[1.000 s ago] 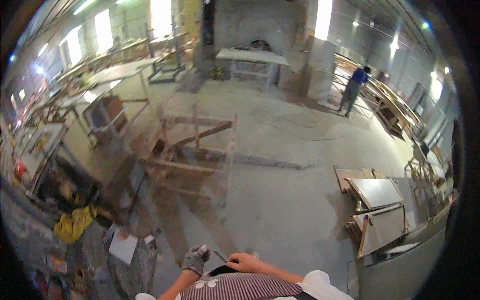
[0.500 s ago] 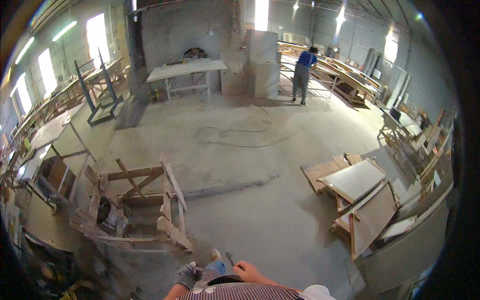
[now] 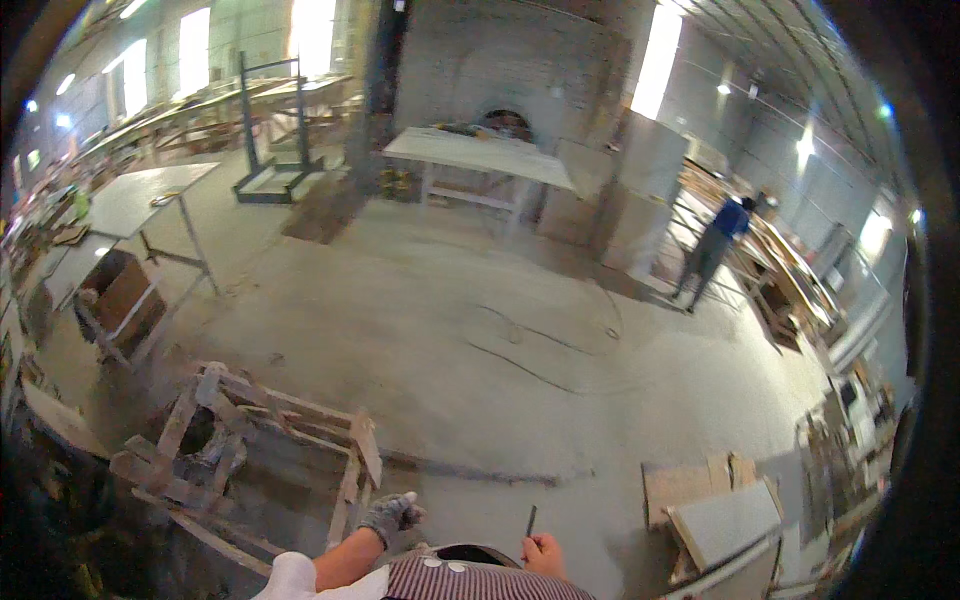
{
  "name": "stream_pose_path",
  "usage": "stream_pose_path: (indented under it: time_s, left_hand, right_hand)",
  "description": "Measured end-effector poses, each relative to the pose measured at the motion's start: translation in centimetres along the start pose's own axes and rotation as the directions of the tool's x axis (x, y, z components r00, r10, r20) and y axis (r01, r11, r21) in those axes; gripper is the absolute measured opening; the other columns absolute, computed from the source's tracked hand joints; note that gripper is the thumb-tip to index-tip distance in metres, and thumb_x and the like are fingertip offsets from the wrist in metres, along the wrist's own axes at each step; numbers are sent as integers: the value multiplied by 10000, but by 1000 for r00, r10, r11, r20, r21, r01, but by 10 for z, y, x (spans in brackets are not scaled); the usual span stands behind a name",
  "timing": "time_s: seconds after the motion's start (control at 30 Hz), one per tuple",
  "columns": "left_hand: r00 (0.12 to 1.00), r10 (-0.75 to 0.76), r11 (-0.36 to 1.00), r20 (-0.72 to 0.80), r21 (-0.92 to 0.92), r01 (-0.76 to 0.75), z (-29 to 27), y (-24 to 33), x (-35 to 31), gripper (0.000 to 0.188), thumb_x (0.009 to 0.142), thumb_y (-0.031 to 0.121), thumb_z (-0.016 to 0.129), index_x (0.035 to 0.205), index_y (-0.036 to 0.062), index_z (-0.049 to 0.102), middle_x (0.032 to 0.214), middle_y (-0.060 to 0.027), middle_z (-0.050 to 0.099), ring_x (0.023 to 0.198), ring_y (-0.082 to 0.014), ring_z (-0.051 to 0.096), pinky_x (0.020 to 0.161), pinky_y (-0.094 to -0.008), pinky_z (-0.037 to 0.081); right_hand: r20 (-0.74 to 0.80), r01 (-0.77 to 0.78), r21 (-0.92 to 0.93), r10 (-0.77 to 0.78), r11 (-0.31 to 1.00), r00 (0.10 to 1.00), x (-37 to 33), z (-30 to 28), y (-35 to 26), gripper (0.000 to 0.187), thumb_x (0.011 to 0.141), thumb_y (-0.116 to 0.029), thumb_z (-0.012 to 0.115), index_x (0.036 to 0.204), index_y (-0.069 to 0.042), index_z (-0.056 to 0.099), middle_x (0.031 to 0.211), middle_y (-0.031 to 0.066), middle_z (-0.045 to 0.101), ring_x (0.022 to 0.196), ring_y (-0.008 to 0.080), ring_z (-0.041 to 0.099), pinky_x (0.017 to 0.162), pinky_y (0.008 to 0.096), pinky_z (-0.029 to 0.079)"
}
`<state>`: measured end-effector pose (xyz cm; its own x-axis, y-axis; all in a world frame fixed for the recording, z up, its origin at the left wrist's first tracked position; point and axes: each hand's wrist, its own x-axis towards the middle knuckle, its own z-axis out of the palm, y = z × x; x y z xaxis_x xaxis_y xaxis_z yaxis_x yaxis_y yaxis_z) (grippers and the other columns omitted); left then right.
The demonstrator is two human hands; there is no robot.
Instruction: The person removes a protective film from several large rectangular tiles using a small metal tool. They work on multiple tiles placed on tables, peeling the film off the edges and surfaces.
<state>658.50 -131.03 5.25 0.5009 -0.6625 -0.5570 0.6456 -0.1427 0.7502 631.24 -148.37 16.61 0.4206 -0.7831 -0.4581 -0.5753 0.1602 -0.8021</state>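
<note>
My left hand [image 3: 392, 515], in a grey glove with bare fingertips, is raised in front of me beside the wooden frame [image 3: 357, 455]. Its fingers curl in, and nothing shows in them. My bare right hand [image 3: 543, 555] is closed round a thin dark stick-like tool [image 3: 531, 519] that points up and away from me; its exact kind is too small to make out. The rough timber frame sits on the floor at the lower left, nearest my left hand.
A white-topped table [image 3: 480, 155] stands by the far wall. A cable [image 3: 540, 335] curls over the floor. Boards [image 3: 725, 520] lean at lower right. At right, a person in blue [image 3: 715, 245] bends at a long bench. A metal-legged table [image 3: 150, 190] stands left.
My view has turned left and tilted. Both hands have risen and moved apart, the left lifting out beside the timber frame. The dark tool stays in my right hand.
</note>
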Motion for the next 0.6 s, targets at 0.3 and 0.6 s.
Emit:
stream_pose_path:
  time_s: [0.3,0.6]
  left_hand:
    - [995,-96,968,-34,-236,85,21,124,131,342,926,372,663,857,40,708,734,-90,697,581,-194,623,576,-329,508]
    - [909,-71,954,-410,-293,-58,33,228,181,370,949,388,630,902,30,712,812,-124,709,690,-225,665,679,-362,547]
  right_hand:
    - [198,235,-68,-217,970,956,234,27,-111,354,927,-348,636,1054,-19,666,777,109,667,689,171,618,615,359,501]
    - [442,626,-164,-511,762,737,433,75,-282,345,914,-351,650,1026,-25,658,892,156,679,796,253,637,740,390,507]
